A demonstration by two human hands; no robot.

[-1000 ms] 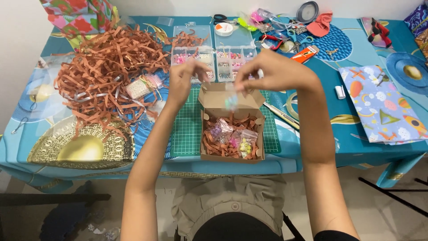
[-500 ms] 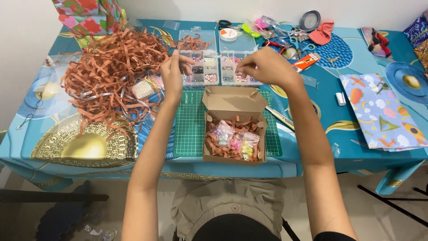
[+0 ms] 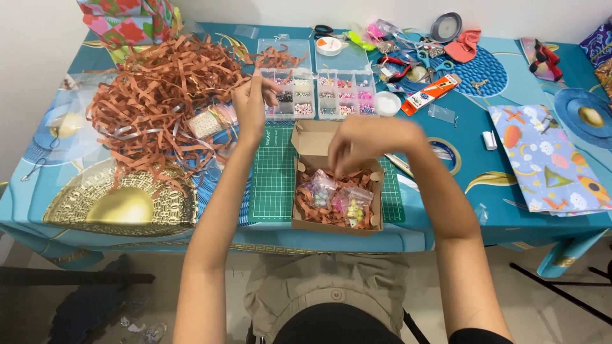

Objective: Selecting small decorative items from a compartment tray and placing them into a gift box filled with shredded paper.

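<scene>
A small open cardboard box (image 3: 338, 185) sits on a green cutting mat (image 3: 275, 178) near the front edge of the bench (image 3: 510, 216), which wears a turquoise printed cloth. The box holds brown paper shreds and a few small clear bags of coloured beads (image 3: 338, 197); its lid flap stands open on the far side.

The right hand (image 3: 366, 143) hovers over the far half of the box, blurred, fingers curled downward toward the bags; whether it grips anything cannot be told. The left hand (image 3: 252, 105) is at about 10 o'clock from the box, fingers pinched together at the near-left corner of a clear bead organizer (image 3: 319, 95) with many small compartments; what it pinches is too small to see.

A large heap of brown paper shred (image 3: 159, 95) spreads at 9 to 10 o'clock from the box, just beside the left hand. A gold dish (image 3: 121, 204) lies at 8 o'clock. At 1 o'clock lie an orange-and-white packet (image 3: 430, 94), scissors and a tape roll (image 3: 446, 27). At 3 o'clock lies a sheet of patterned wrapping paper (image 3: 548, 159).
</scene>
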